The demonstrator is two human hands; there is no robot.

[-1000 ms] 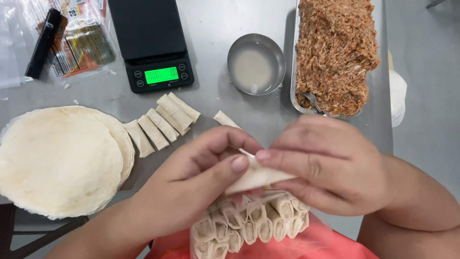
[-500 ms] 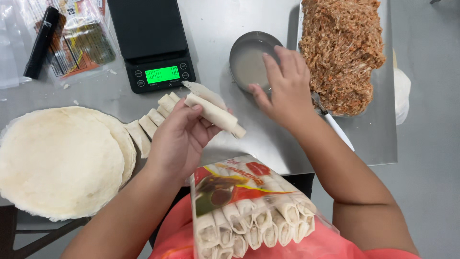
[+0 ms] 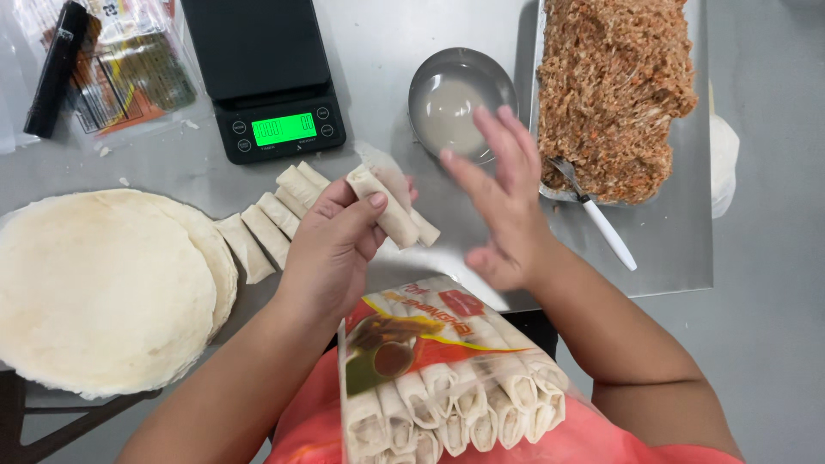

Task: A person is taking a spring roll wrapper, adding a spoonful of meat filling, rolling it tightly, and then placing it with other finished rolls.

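Note:
My left hand (image 3: 331, 245) grips a pale rolled spring roll (image 3: 391, 206) above the steel table, its loose wrapper flap hanging toward the right. My right hand (image 3: 498, 193) is open, fingers spread, just right of the roll and in front of a small round steel bowl of cloudy liquid (image 3: 447, 103). Several finished rolls (image 3: 275, 219) lie in a row on the table to the left of my left hand. A stack of round flat wrappers (image 3: 103, 288) sits at the far left.
A black scale with a green display (image 3: 271, 82) stands at the back. A steel tray of minced filling (image 3: 614, 90) with a white-handled utensil (image 3: 597, 219) is at the right. Plastic packets (image 3: 120, 73) lie back left. A printed bag of rolls (image 3: 438, 369) rests near my lap.
My right hand left the roll, reached to the liquid bowl, and has now drawn back toward the roll. My left hand kept holding the roll, now lower and nearer the right hand.

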